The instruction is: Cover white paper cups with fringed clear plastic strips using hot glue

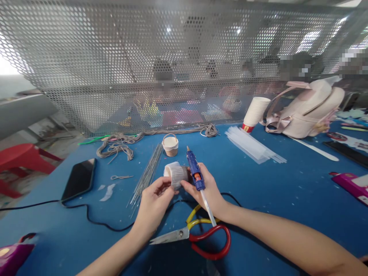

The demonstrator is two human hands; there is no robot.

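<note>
My left hand (156, 201) is closed on the rim side of a small cup (176, 175) wrapped in white pleated strip, its darker end toward the right. A blue glue gun (194, 168) is in my right hand (211, 189), nozzle pointing up and away, a clear glue stick coming out of its back end. Fingers of that hand also touch the cup's darker end. Just below both hands lie scissors (181, 233) with one red and one yellow handle. Beyond the cup stands a small basket (170, 145) with a white band and thin handle.
Thin wires (148, 174) lie left of the cup, near a phone (79, 179) and a black cable (106, 225). Grey cord (116, 147) runs along a perforated metal screen (115, 69). Translucent strips (250, 143), stacked paper cups (257, 111) and a pale backpack (309, 109) sit at right.
</note>
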